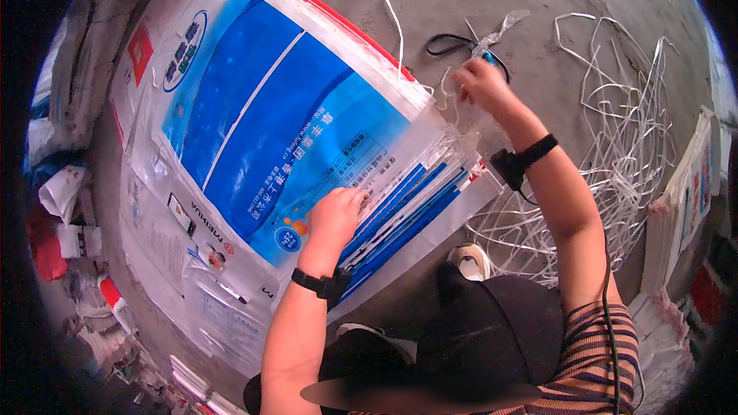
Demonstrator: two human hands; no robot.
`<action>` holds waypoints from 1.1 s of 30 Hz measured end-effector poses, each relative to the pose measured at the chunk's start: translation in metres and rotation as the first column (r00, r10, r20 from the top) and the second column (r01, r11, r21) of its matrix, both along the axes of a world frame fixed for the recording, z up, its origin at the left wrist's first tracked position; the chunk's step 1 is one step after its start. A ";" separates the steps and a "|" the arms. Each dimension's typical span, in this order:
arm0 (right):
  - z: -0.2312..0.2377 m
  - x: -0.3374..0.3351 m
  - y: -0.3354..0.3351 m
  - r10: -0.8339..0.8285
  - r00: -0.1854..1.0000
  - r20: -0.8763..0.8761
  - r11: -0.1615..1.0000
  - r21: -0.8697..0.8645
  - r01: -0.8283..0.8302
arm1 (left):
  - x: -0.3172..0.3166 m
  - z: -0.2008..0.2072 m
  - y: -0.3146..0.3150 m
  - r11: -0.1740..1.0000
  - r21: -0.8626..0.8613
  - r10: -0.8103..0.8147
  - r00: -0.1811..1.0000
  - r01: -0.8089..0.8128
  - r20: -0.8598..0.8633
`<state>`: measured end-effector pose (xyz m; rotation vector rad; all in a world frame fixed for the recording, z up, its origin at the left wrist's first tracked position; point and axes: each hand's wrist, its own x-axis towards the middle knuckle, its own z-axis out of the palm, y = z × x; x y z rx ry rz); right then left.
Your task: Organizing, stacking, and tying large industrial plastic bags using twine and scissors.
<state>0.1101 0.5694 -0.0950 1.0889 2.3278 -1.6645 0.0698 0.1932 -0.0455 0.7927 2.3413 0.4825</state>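
A thick stack of flat woven sacks (265, 127), white with a large blue print, lies in front of me. The sacks' folded edges fan out on the near right side. My left hand (336, 217) rests on the top sack near that edge, its fingers laid on the surface and holding nothing. Beyond the stack's right corner, my right hand (486, 86) is raised with fingers curled and slightly blurred; what they hold is not clear. A thin pale cord (448, 96) hangs beside its fingers. Just past it lie black-handled scissors (446, 46), partly covered by the hand and a clear plastic scrap (503, 29).
Loose white strapping (592, 107) lies tangled on the concrete floor at the right. A phone (181, 214) and a pen (231, 292) sit on white sacking left of the stack. Another bundle (676, 200) stands at the far right. Scraps line the left edge.
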 end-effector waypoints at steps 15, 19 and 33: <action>0.001 0.080 -0.021 0.139 0.945 0.297 0.989 0.010 -0.149 | -0.019 0.002 0.025 0.994 -0.039 -0.100 0.990 0.104 0.094; -0.006 0.072 -0.036 -0.020 0.991 0.133 0.994 -0.103 0.034 | -0.024 0.006 0.057 0.996 0.021 -0.086 0.969 0.083 0.232; 0.042 0.039 -0.054 0.413 0.872 -0.265 0.885 0.343 -0.315 | -0.019 -0.030 0.133 0.818 0.192 0.335 0.721 -0.542 0.606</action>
